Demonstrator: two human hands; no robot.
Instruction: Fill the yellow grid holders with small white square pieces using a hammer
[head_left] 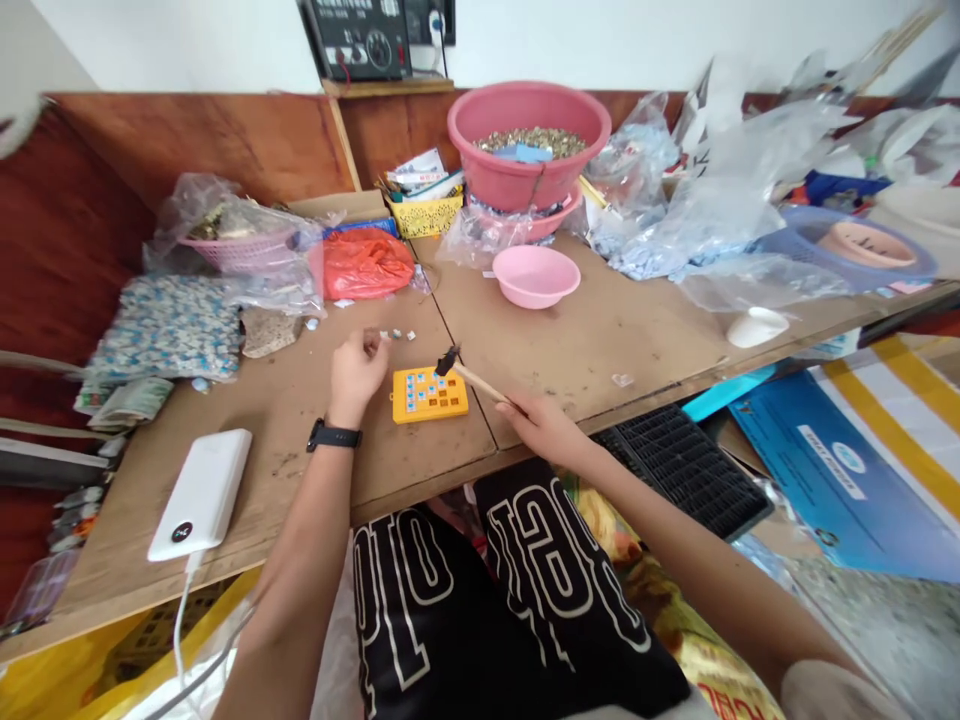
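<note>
My right hand [544,425] is shut on a thin wooden handle, and the tool's black head [448,360] sits just above a yellow-orange plastic board [429,394] with small coloured squares. My left hand [358,375] rests on the wooden tabletop [285,440] to the left of the board, its fingertips pinched together. Whether they hold anything is hidden. Several tiny pale pieces [397,335] lie just beyond those fingertips. A black watch [334,435] circles my left wrist.
A white power bank [199,495] lies at the table's left. A pink bowl [536,276] stands ahead, with a larger pink basin [529,145] of small grains behind it. Plastic bags, an orange bag [367,263] and a blue-patterned packet [165,328] crowd the far side.
</note>
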